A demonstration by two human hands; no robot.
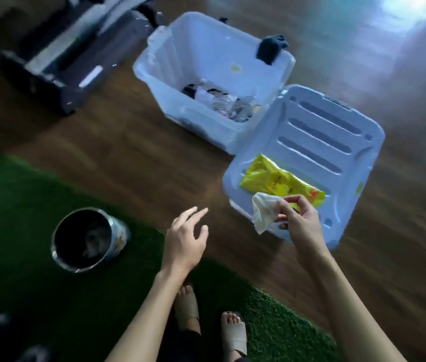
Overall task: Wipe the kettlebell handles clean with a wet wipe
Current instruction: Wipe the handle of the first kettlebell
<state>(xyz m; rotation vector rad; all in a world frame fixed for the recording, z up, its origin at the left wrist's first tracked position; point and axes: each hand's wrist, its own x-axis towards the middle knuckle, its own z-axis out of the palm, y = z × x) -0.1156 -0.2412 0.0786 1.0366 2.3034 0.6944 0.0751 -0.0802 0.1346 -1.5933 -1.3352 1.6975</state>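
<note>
We pinch the crumpled wet wipe (262,214) in our right hand (299,222), 4 o'clock | left hand (185,240) fingers spread, empty, 6 o'clock | waste bin (120,232) 8 o'clock

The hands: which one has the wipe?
The right hand pinches the crumpled white wipe; the left hand is spread open, holding nothing.

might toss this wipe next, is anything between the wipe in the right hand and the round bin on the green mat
Only the open left hand, held in the air roughly between the wipe pinched in the right hand and the bin. Nothing else visible stands between them.
</note>
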